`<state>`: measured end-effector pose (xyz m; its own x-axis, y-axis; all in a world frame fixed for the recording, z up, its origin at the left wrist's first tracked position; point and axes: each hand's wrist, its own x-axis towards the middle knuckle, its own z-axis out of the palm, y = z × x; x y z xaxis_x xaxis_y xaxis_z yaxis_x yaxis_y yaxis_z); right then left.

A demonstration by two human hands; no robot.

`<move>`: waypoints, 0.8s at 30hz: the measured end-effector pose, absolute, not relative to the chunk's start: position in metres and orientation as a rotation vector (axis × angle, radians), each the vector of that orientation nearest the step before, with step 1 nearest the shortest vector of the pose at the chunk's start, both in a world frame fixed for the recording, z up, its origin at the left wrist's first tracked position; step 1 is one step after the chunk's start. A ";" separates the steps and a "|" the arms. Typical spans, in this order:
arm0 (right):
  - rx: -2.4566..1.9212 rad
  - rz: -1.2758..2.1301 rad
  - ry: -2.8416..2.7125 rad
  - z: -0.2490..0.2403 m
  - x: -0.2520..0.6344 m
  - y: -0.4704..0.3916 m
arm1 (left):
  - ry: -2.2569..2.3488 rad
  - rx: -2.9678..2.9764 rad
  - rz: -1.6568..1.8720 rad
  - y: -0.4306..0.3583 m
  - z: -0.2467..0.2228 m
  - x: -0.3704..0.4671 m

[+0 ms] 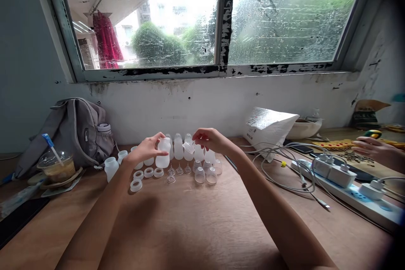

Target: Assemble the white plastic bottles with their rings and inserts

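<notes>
My left hand (147, 150) grips a frosted white bottle (163, 158) with an open neck, held upright near the back of the wooden table. My right hand (207, 138) is closed at the fingertips on a small clear piece (189, 147), tilted, which I cannot make out well. Several capped bottles (178, 147) stand behind and between the hands. Open bottles (111, 168) stand at the left. In front lie white rings (136, 185), clear teats (171, 172) and clear domed caps (200, 175).
Left: a grey backpack (74, 130) and a lidded drink cup (58, 164). Right: a white bag (268, 128), coiled cables (278, 173) and a power strip (360, 196). Another person's hand (376, 149) is at the far right. A window wall closes the back.
</notes>
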<state>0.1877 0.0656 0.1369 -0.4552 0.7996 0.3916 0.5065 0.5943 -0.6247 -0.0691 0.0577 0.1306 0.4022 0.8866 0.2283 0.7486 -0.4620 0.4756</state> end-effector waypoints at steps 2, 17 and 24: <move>-1.050 0.560 -2.157 0.137 0.187 0.065 | 1.582 2.428 0.782 0.070 0.124 -0.077; -1.187 0.631 -2.466 0.116 0.166 0.066 | 2.162 2.666 0.822 0.121 0.039 -0.075; -1.208 0.752 -2.551 0.103 0.155 0.068 | 2.203 2.632 0.825 0.128 0.026 -0.083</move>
<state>0.1553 0.0679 0.1029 -0.6381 0.7697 -0.0193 0.6571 0.5315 -0.5345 -0.0829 0.1278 0.0262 0.1449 0.8074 0.5719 0.9844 -0.1759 -0.0012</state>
